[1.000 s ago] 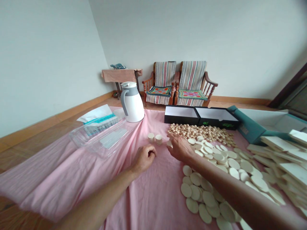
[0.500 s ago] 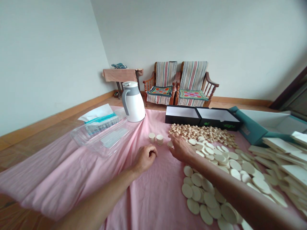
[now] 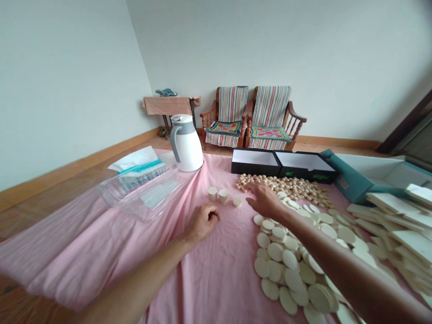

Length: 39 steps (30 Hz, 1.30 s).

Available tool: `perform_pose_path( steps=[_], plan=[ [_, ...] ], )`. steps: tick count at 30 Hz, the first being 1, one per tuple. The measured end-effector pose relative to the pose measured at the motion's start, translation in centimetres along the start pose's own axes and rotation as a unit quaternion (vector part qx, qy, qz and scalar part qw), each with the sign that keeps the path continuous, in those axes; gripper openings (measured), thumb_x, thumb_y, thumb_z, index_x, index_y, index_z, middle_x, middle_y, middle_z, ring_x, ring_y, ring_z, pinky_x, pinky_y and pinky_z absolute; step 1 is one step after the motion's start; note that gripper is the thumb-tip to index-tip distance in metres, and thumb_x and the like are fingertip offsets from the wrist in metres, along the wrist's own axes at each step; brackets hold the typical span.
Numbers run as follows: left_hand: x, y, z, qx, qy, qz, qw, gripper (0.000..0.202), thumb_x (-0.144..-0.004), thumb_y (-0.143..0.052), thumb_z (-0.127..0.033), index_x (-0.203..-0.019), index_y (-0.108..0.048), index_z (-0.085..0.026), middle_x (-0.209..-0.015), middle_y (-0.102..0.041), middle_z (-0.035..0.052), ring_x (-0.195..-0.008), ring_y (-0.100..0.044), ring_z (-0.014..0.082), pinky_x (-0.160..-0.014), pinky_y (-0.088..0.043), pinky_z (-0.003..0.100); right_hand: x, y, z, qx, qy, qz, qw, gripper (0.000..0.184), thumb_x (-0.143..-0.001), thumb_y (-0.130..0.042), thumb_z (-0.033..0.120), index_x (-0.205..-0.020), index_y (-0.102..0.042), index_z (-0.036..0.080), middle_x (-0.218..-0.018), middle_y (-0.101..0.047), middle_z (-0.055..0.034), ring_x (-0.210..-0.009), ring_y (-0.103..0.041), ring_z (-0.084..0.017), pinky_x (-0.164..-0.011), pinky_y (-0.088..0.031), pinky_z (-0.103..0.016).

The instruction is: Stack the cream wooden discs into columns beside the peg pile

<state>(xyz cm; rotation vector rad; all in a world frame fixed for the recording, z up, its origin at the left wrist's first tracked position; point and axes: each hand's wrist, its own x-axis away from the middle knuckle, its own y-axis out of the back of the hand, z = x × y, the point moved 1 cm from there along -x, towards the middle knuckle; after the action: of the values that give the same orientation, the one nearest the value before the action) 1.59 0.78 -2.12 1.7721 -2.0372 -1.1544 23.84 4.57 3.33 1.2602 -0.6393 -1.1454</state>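
My left hand (image 3: 203, 221) rests on the pink cloth with its fingers curled into a loose fist, and nothing shows in it. Just beyond it stand three small stacks of round wooden discs: a left stack (image 3: 212, 194), a middle stack (image 3: 223, 196) and a lower right stack (image 3: 237, 203). My right hand (image 3: 265, 199) hovers right of the lower stack, fingers apart, with no object visible in them. It is between a heap of small wooden beads (image 3: 293, 185) and a spread of loose pale wooden discs (image 3: 276, 252); my right forearm hides part of those discs.
Two black open boxes (image 3: 254, 170) stand behind the beads, a teal box (image 3: 353, 180) to their right. Rectangular wooden pieces (image 3: 394, 204) are piled at far right. A white and grey jug (image 3: 191, 150) and clear plastic packaging (image 3: 135, 198) stand left on the pink cloth (image 3: 216, 279).
My right hand has moved right, away from the lower right stack, which now shows fully, and its fingers have come apart. My left hand has stayed in place.
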Motion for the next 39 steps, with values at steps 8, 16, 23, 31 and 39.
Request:
perform_pose_path(
  steps=[8, 16, 23, 31, 39],
  plan=[
    [-0.1, 0.1, -0.4, 0.007, -0.004, -0.002, 1.000, 0.025, -0.065, -0.042, -0.001, -0.061, -0.062, -0.015, -0.063, -0.063, -0.0002, -0.062, -0.058, 0.0115, -0.061, -0.038, 0.021, 1.2, 2.7, -6.3, 0.057, -0.061, 0.079, 0.993, 0.037, -0.065, -0.052, 0.011, -0.096, -0.069, 0.020, -0.093, -0.070, -0.0053, -0.088, -0.062, -0.019, -0.074, -0.040, -0.024],
    [-0.1, 0.3, -0.6, 0.002, 0.007, 0.002, 1.000, 0.026, -0.065, -0.042, -0.001, -0.062, -0.063, -0.015, -0.064, -0.064, 0.0003, -0.062, -0.058, 0.0120, -0.061, -0.040, 0.021, 1.1, 0.7, -6.9, 0.034, -0.037, 0.088, 0.995, 0.027, -0.071, -0.053, 0.018, -0.093, -0.069, 0.019, -0.092, -0.069, -0.0060, -0.086, -0.061, -0.019, -0.073, -0.040, -0.025],
    [-0.1, 0.2, -0.5, -0.003, 0.006, 0.008, 1.000, 0.025, -0.066, -0.043, -0.001, -0.062, -0.063, -0.015, -0.064, -0.064, 0.0002, -0.061, -0.057, 0.0116, -0.060, -0.038, 0.021, 1.2, 1.2, -4.3, 0.012, -0.024, -0.003, 1.000, 0.018, -0.071, -0.053, 0.017, -0.086, -0.063, 0.015, -0.084, -0.064, -0.0070, -0.076, -0.057, -0.016, -0.067, -0.039, -0.024],
    [-0.1, 0.2, -0.3, -0.005, 0.015, 0.018, 1.000, 0.026, -0.066, -0.043, -0.001, -0.064, -0.064, -0.015, -0.066, -0.065, 0.0008, -0.065, -0.059, 0.0126, -0.062, -0.039, 0.021, 0.0, -0.5, 0.7, -0.068, 0.035, 0.012, 0.997, 0.021, -0.075, -0.053, 0.015, -0.094, -0.062, 0.015, -0.088, -0.064, -0.0066, -0.074, -0.058, -0.013, -0.067, -0.040, -0.022],
    [-0.1, 0.4, -0.5, 0.004, 0.014, 0.015, 1.000, 0.026, -0.067, -0.043, -0.001, -0.065, -0.065, -0.016, -0.068, -0.067, 0.0006, -0.065, -0.060, 0.0130, -0.063, -0.040, 0.021, -1.1, -1.6, 2.0, -0.018, -0.001, 0.013, 1.000, 0.021, -0.074, -0.062, 0.033, -0.090, -0.063, 0.018, -0.090, -0.063, -0.0071, -0.085, -0.059, -0.019, -0.071, -0.041, -0.026]
  ],
)
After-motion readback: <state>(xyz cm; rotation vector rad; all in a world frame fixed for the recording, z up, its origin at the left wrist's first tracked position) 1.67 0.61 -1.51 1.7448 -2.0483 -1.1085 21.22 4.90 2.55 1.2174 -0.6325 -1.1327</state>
